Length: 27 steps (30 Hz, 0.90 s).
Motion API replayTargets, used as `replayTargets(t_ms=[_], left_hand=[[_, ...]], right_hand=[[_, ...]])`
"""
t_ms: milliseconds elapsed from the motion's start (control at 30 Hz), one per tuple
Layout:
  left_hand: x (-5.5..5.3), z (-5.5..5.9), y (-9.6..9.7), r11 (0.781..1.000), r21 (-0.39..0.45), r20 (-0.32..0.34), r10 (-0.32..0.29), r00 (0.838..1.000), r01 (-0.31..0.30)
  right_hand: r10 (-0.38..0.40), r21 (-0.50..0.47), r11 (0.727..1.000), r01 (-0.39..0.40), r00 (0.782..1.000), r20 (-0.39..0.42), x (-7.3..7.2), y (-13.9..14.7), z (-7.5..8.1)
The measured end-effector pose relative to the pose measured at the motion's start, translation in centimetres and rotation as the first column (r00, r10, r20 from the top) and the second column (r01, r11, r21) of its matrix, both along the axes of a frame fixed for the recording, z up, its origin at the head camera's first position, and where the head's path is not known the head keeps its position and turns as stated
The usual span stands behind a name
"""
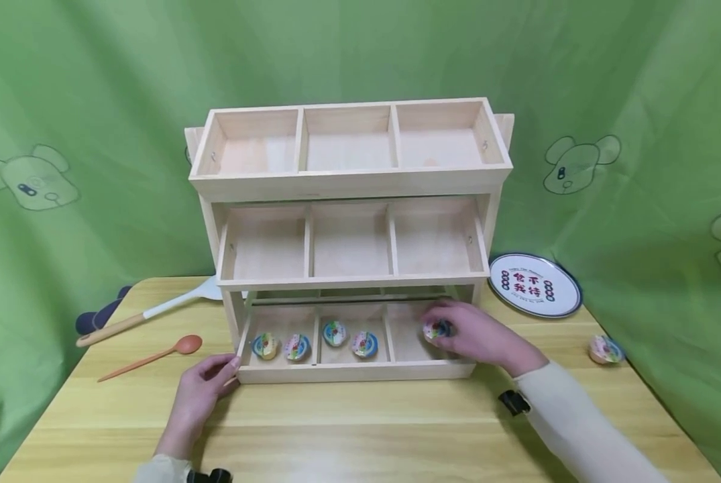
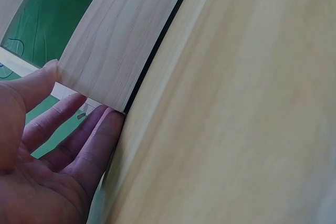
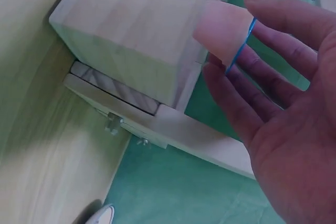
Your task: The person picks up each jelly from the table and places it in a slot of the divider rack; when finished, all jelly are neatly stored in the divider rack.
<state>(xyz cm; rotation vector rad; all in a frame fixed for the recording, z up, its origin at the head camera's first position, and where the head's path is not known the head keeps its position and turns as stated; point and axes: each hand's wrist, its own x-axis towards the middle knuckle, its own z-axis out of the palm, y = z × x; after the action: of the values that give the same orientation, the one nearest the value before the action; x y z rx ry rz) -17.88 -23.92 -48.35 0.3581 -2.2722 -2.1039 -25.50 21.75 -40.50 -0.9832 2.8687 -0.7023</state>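
Observation:
A light wooden rack [image 1: 348, 186] has three stepped tiers, each split into three compartments. My left hand [image 1: 200, 392] grips the left front corner of its bottom tray [image 1: 354, 373]; in the left wrist view, the thumb lies at the upper edge and fingertips at the end face. Over the right compartment of that tray, my right hand [image 1: 481, 335] pinches a small jelly cup [image 3: 223, 30] with a pale pink body and blue rim. Two jelly cups [image 1: 297, 347] lie in the left compartment and two more jelly cups [image 1: 365, 344] in the middle one.
Another jelly cup [image 1: 605, 350] lies near the table's right edge. An oval plate [image 1: 535, 285] with red characters is right of the rack. To the left are an orange spoon [image 1: 188, 345] and a white spatula [image 1: 173, 305] with a wooden handle. Green curtain [image 1: 348, 54] surrounds the table.

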Motion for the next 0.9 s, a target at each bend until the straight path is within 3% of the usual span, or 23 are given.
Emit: replayTargets(t_ms=[267, 667, 900], left_hand=[[-0.1, 0.1, 0.0, 1.000, -0.002, -0.005, -0.004, 1.000, 0.004], [0.1, 0.0, 0.2, 1.000, 0.001, -0.008, 0.007, 1.000, -0.007], [0.0, 0.0, 0.2, 1.000, 0.009, -0.014, -0.002, 1.000, 0.002]], right_hand=[[0.044, 0.003, 0.999, -0.044, 0.999, -0.012, -0.8, -1.1, -0.6], [0.042, 0.049, 0.998, -0.042, 0.999, 0.000, -2.2, -2.7, -1.3], [0.039, 0.065, 0.997, -0.040, 0.999, 0.021, -2.2, -3.7, -1.7]])
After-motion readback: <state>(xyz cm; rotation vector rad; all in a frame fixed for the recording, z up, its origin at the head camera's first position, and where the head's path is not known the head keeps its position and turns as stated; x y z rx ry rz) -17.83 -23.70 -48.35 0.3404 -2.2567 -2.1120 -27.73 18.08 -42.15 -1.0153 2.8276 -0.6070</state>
